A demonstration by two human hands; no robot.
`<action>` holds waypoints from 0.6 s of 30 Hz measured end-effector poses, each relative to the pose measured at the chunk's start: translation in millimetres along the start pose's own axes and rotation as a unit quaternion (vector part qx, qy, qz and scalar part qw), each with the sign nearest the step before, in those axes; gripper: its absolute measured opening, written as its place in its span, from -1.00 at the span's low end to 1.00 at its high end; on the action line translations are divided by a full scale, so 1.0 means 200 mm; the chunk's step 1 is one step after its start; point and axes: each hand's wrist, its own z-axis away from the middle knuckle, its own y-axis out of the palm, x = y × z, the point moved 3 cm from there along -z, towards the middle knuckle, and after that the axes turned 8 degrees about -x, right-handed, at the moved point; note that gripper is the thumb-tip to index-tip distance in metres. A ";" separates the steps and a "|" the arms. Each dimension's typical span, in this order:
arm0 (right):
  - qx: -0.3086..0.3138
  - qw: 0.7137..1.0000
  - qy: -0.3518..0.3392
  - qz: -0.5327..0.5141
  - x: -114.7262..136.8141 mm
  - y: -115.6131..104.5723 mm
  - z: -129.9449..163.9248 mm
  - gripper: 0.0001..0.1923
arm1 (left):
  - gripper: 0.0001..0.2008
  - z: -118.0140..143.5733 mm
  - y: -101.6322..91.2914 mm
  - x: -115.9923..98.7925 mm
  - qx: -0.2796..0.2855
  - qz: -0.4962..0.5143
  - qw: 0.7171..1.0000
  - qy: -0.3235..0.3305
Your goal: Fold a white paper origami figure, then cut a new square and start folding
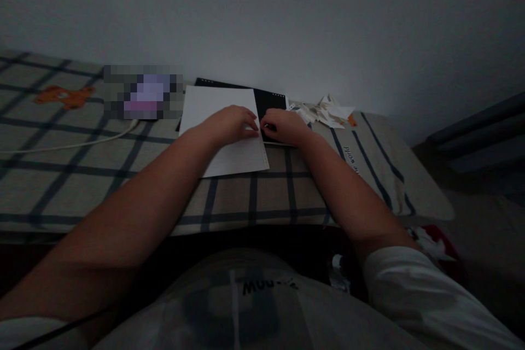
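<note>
A sheet of white paper point(221, 161) lies at a slant over a black cover with punched holes along its edge point(273, 99). Holes also run down the paper's right edge. My left hand point(234, 124) rests on the sheet close to that edge, its thumb and fingers apart. Just to the right, over the black cover, is my right hand point(286, 124). Its fingers are curled in toward the thumb beside the paper's edge; whatever they pinch, if anything, is too small and dark to make out. The fingertips of both hands nearly meet.
Torn paper scraps point(326, 112) lie on the checked cloth point(229, 202) to the right. Leftward are a blurred-out device point(147, 95) with a white cable point(102, 139) and an orange cut-out piece point(65, 97). A wall point(262, 22) rises behind. A red bin point(441, 246) holding paper stands lower right.
</note>
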 end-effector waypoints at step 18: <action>0.005 1.000 -0.001 0.007 0.00 0.00 0.00 -0.73 | -0.68 0.00 0.00 0.03 -0.023 0.004 1.000 0.019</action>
